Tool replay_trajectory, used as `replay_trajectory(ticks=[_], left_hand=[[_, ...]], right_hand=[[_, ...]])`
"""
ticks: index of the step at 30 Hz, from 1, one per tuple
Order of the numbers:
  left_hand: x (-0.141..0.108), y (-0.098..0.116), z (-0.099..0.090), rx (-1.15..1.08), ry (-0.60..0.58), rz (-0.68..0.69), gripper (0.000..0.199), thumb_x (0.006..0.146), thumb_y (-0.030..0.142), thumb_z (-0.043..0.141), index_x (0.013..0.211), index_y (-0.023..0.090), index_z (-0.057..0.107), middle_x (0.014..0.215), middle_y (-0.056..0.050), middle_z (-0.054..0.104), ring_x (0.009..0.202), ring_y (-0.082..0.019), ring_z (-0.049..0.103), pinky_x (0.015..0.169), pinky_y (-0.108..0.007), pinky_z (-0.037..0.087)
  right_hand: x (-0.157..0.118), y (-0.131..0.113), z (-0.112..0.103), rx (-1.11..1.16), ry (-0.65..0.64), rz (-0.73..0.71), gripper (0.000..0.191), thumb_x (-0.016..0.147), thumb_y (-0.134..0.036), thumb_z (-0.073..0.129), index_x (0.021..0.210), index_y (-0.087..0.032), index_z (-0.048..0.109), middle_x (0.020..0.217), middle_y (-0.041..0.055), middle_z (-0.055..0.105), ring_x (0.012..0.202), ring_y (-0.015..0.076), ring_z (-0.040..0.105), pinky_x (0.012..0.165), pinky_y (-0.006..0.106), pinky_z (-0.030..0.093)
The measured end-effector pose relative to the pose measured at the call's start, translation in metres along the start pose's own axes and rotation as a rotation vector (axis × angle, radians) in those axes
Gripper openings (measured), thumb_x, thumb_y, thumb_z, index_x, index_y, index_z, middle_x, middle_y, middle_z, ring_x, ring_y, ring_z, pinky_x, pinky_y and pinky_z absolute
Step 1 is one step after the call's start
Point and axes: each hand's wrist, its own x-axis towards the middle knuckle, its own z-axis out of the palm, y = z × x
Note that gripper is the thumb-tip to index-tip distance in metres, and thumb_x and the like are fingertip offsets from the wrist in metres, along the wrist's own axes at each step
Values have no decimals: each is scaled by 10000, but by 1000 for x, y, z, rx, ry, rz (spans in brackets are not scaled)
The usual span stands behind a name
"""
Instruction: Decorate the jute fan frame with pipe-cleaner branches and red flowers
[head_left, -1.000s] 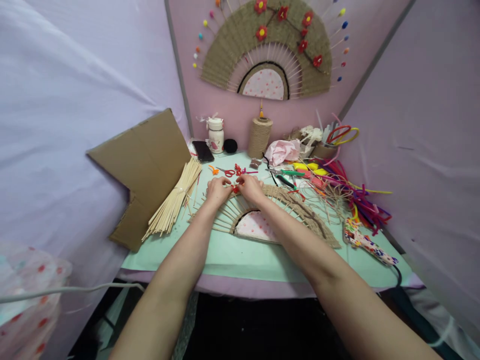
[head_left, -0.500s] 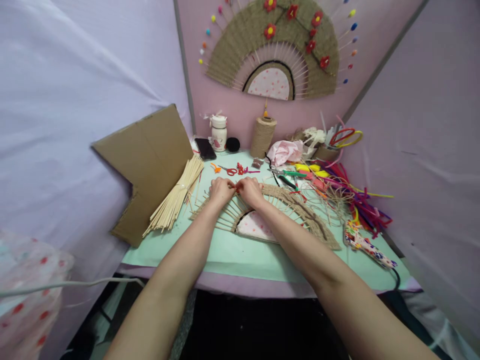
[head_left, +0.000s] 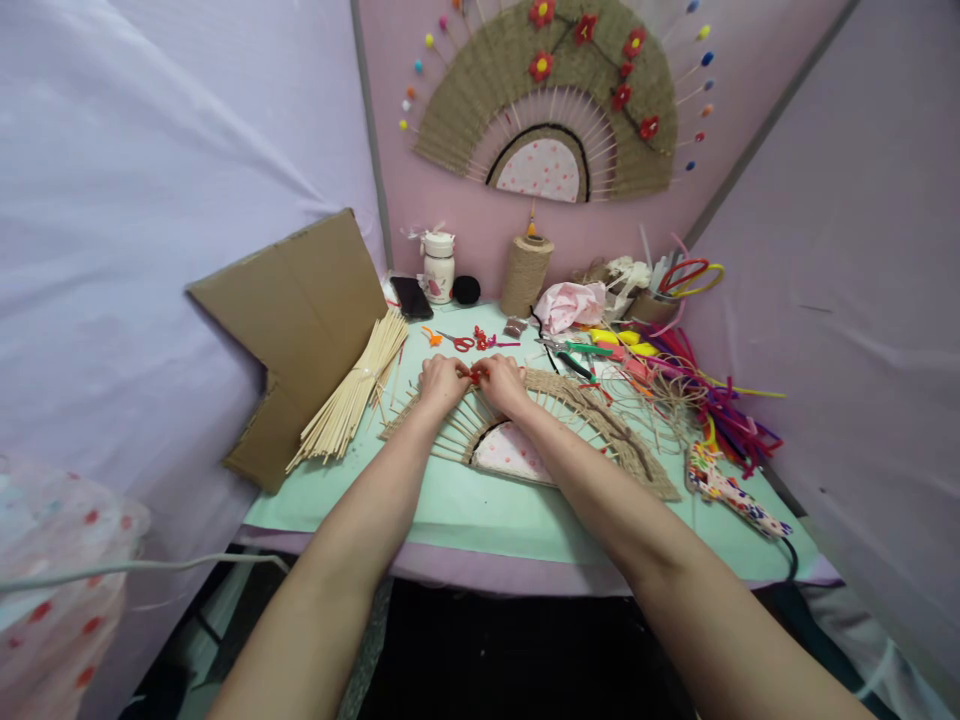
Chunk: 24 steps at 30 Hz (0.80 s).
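Head view: your left hand (head_left: 442, 384) and right hand (head_left: 501, 384) pinched a red piece (head_left: 475, 377) between their fingertips, mid-frame, over the fan's (head_left: 637, 448) upper edge. Fan lay centre to right of centre. Scissors (head_left: 463, 343) sat just above your hands; sticks (head_left: 352, 385) left of centre; twine spool (head_left: 526, 275) upper centre.

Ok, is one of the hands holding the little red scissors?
No, the red scissors lie on the table beyond the left hand and right hand, which hold a small red piece between them.
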Motion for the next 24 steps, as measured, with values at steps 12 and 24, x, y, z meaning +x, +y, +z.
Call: replay_trajectory(ticks=[12, 24], left_hand=[[0, -1, 1, -32, 20, 4, 184, 779, 363, 664, 923, 274, 737, 1102, -80, 629, 1160, -298, 513, 958, -393, 440], [6, -4, -3, -149, 1, -68, 234, 803, 369, 621, 961, 251, 746, 1147, -73, 694, 1145, -270, 563, 978, -375, 432]], right_hand=[[-1, 1, 2, 19, 21, -22, 298, 927, -219, 442, 1056, -271, 706, 1157, 75, 649, 1120, 273, 464, 857, 388, 332], [-6, 3, 2, -57, 24, -72, 313, 925, -207, 423, 988, -263, 724, 1130, 78, 652, 1084, 264, 448, 836, 384, 315]])
